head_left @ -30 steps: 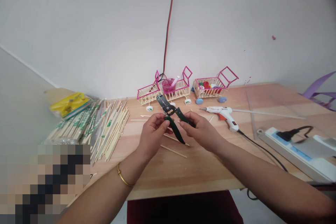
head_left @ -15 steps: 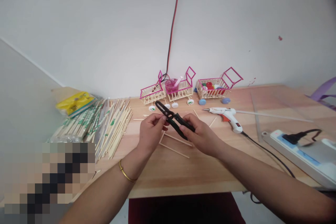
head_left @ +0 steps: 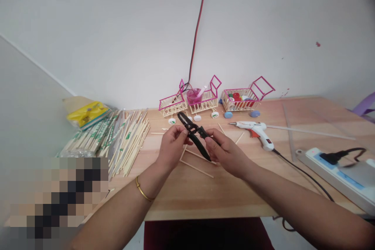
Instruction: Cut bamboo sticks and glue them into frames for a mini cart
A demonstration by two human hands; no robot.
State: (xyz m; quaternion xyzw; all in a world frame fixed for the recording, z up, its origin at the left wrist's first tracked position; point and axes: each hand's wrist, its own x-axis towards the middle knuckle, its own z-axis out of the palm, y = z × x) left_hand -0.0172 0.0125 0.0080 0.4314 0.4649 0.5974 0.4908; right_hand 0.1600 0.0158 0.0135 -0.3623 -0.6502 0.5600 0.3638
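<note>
Above the middle of the table I hold a pair of wire strippers with dark jaws and dark green handles, the jaws pointing away to the upper left. My right hand is closed around one handle, while the other handle slants down apart from it. At the pivot, the thumb and fingers of my left hand pinch close against the tool; whether something small is also between them is hidden. Under the hands, thin wooden sticks lie on the tabletop in an angled shape.
Three small stick-built carts with pink rims line the wall. A white glue gun lies right, its cord running near a power strip. Loose wooden sticks and a yellow packet occupy the left side.
The handles of the wire strippers have spread wider apart, the lower one swinging away from my right palm. Both hands stay on the tool, and the whole view has shifted slightly.
</note>
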